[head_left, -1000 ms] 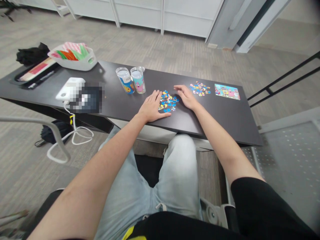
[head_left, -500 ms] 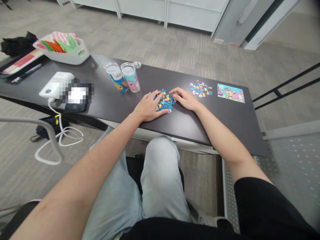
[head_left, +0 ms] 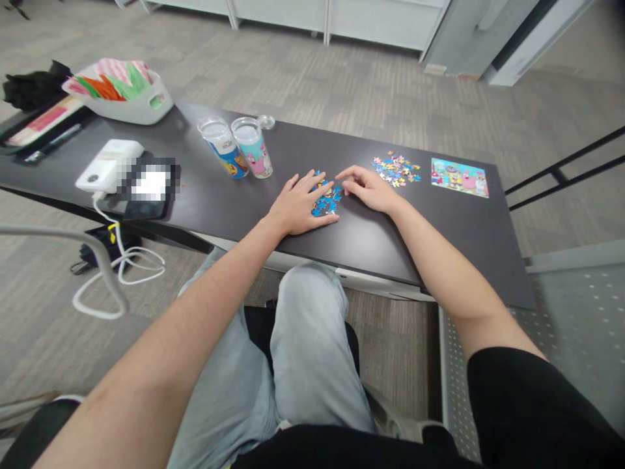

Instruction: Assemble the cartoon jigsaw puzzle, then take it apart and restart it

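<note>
My left hand [head_left: 299, 207] lies with its fingers spread over a pile of small jigsaw puzzle pieces [head_left: 324, 207], mostly blue with some yellow, and covers part of it. At the pile's right edge is my right hand [head_left: 370, 189], its index finger and thumb apart and the other fingers curled under. I see nothing held in it. Farther right lies a second heap of mixed-colour puzzle pieces [head_left: 396, 170]. Beside that heap, a picture card [head_left: 459, 178] with cartoon figures lies flat on the table.
Two clear-topped cartoon canisters [head_left: 256, 156] stand left of my hands, with a round clear lid [head_left: 266, 122] behind. Farther left are a white device [head_left: 108, 168] with a cable, a dark phone-like device [head_left: 149, 207] and a white basket [head_left: 146, 107]. The dark table [head_left: 366, 241] has its front edge at my knees.
My left hand has slid slightly right over the pile, its fingers spreading wider and covering the pile's left side. My right hand stays beside the pile. The view has shifted a little.
</note>
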Action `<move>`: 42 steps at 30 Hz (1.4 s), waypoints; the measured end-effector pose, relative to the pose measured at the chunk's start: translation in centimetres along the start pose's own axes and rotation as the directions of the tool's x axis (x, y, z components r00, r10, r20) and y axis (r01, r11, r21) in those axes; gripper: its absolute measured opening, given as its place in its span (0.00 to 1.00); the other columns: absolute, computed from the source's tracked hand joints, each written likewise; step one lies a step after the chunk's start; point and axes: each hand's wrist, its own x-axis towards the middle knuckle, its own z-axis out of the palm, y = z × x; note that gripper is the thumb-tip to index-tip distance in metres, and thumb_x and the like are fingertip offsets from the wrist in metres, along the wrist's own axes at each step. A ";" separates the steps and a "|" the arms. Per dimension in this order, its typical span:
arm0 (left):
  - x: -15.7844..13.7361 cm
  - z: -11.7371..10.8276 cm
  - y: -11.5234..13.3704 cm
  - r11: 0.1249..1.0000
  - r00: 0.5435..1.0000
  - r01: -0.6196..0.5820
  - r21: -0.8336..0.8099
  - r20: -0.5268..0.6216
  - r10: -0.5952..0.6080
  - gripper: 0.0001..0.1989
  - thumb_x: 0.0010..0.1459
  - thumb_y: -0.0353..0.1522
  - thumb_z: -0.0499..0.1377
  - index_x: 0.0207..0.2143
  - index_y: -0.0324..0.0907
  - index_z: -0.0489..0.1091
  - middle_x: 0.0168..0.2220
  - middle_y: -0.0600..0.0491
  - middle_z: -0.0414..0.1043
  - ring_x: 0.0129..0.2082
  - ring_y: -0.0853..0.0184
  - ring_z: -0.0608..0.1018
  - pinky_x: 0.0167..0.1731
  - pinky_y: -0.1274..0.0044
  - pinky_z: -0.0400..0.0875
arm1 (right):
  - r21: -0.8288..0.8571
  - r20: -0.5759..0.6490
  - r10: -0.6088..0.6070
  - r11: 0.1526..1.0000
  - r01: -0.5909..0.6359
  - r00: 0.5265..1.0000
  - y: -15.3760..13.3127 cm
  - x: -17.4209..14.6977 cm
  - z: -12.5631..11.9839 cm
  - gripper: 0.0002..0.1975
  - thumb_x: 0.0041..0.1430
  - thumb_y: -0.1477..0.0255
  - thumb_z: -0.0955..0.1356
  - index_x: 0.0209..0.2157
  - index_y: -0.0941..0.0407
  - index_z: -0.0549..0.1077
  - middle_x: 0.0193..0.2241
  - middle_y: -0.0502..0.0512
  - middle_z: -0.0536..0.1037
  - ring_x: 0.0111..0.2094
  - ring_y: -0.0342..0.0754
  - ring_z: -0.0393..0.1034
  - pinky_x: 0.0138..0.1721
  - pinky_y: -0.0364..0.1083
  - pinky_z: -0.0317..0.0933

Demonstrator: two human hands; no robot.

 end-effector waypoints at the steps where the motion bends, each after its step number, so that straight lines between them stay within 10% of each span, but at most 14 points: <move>1: 0.0 0.1 -0.1 1.000 1.000 -0.001 -0.002 -0.012 0.001 0.51 0.80 0.56 0.71 0.94 0.43 0.68 0.96 0.38 0.56 0.97 0.37 0.58 0.96 0.43 0.47 | -0.014 0.001 -0.006 1.000 0.006 1.000 0.1 0.0 0.0 0.21 0.76 0.50 0.76 0.61 0.47 0.86 0.35 0.50 0.84 0.37 0.58 0.77 0.46 0.56 0.73; 10: -0.2 0.1 -0.2 0.999 0.994 0.001 -0.044 -0.107 -0.006 0.42 0.81 0.56 0.67 0.85 0.43 0.79 0.85 0.35 0.75 0.85 0.40 0.77 0.93 0.49 0.61 | -0.020 -0.021 -0.023 1.000 0.023 1.000 -0.1 -0.1 0.1 0.22 0.75 0.50 0.77 0.59 0.49 0.87 0.34 0.49 0.82 0.34 0.54 0.72 0.42 0.54 0.70; 15: 0.0 0.1 -0.3 1.000 0.998 0.002 -0.032 -0.065 -0.004 0.52 0.80 0.57 0.66 0.92 0.34 0.68 0.94 0.32 0.60 0.95 0.37 0.62 0.94 0.47 0.56 | -0.048 0.024 -0.026 0.998 0.027 0.999 0.0 -0.5 -0.7 0.30 0.69 0.41 0.82 0.58 0.48 0.87 0.38 0.50 0.82 0.32 0.51 0.67 0.39 0.53 0.69; 20: 0.1 0.2 -0.4 0.998 0.997 -0.007 -0.061 -0.080 0.002 0.48 0.80 0.58 0.65 0.86 0.35 0.76 0.90 0.35 0.69 0.93 0.41 0.69 0.95 0.49 0.55 | -0.136 0.098 -0.104 0.984 0.117 0.990 -0.1 -0.9 -2.1 0.45 0.52 0.32 0.91 0.60 0.47 0.92 0.52 0.57 0.80 0.38 0.53 0.68 0.47 0.58 0.77; 42: 0.0 0.2 -0.6 0.996 0.993 -0.058 -0.075 -0.107 0.050 0.32 0.79 0.55 0.68 0.73 0.46 0.85 0.84 0.39 0.78 0.88 0.42 0.75 0.93 0.48 0.60 | -0.218 0.063 -0.073 0.972 0.085 0.995 -0.6 -1.0 -1.3 0.20 0.66 0.53 0.86 0.55 0.46 0.92 0.50 0.57 0.86 0.36 0.54 0.69 0.51 0.60 0.78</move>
